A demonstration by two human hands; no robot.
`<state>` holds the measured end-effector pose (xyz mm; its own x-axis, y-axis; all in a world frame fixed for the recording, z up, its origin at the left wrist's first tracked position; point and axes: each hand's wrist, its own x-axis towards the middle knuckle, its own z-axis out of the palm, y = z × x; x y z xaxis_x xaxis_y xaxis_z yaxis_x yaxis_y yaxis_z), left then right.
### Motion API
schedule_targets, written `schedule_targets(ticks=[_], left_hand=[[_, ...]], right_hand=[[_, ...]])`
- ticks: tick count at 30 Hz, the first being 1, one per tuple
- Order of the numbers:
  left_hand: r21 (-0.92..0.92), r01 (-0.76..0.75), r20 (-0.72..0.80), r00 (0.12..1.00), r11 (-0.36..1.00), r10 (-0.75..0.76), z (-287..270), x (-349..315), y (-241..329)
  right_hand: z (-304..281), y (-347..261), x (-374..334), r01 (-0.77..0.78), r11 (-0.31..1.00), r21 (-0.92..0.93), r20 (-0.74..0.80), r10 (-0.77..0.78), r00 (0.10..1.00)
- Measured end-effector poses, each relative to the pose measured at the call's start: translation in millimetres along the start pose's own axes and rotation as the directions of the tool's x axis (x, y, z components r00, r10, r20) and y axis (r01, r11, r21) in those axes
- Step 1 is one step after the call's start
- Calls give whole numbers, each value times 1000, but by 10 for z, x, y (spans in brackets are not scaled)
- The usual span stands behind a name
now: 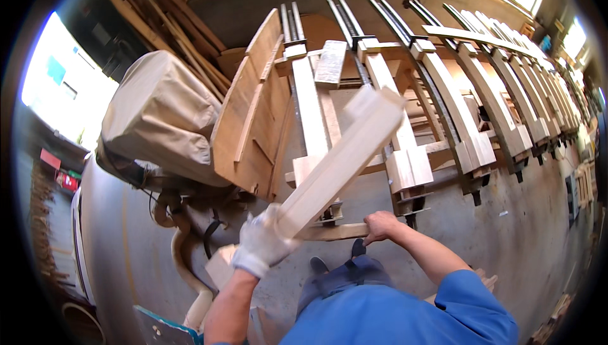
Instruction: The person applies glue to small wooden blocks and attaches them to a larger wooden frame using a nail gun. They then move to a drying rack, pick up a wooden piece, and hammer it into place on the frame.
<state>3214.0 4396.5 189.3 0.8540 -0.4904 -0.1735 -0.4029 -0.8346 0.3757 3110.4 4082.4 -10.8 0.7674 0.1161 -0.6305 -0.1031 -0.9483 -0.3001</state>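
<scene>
**Wooden beam (pixel 342 163): two-hand hold beside the row of clamped timbers (pixel 446 95)**

Position. The beam slants across the space in front of the person, near end at the left hand (pixel 263 244), far end up and to the right. From above, it overlaps the nearest timbers; whether it touches them cannot be told.

Grip. The left hand, in a white glove (pixel 250 263), is wrapped around the near end of the beam. The bare right hand (pixel 380 225) is closed on the right end of a shorter wooden bar (pixel 335 232). The bar's other end is hidden behind the left hand, so any joint between the two pieces cannot be confirmed.

Handling.
1. Wrap the left fingers fully around the beam; held at one end, it will probably feel heavy at the far end and tend to twist.
2. Turn both wrists together, so that beam and bar swing as one.
3. Watch the far end: it could knock the timbers or the upright wooden panel (pixel 253 114).
4. Place the feet before turning.

Appearance. The beam is straight, square-edged and pale, with light grain and no coating that I can make out. A paler, block-like part beside its far end is blurred.
</scene>
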Motion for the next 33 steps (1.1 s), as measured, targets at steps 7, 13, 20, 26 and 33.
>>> schedule_targets(ticks=[7, 13, 20, 26, 33], left_hand=[[197, -342, 265, 921, 919, 286, 136, 1433, 1288], [227, -475, 359, 852, 850, 380, 531, 1809, 1476], [115, -599, 314, 778, 792, 544, 552, 1843, 903], [121, -574, 336, 792, 810, 510, 504, 1787, 875], [46, -632, 279, 752, 774, 597, 658, 1827, 806]], right_hand=[[38, 103, -197, 15, 984, 175, -114, 5, 993], [15, 112, -217, -3, 974, 227, -90, 24, 996], [-29, 194, -52, 55, 974, 219, 31, -63, 998], [-90, 163, -5, 31, 982, 185, 77, -46, 996], [-487, -410, -373, -201, 980, 6, 104, 199, 974]])
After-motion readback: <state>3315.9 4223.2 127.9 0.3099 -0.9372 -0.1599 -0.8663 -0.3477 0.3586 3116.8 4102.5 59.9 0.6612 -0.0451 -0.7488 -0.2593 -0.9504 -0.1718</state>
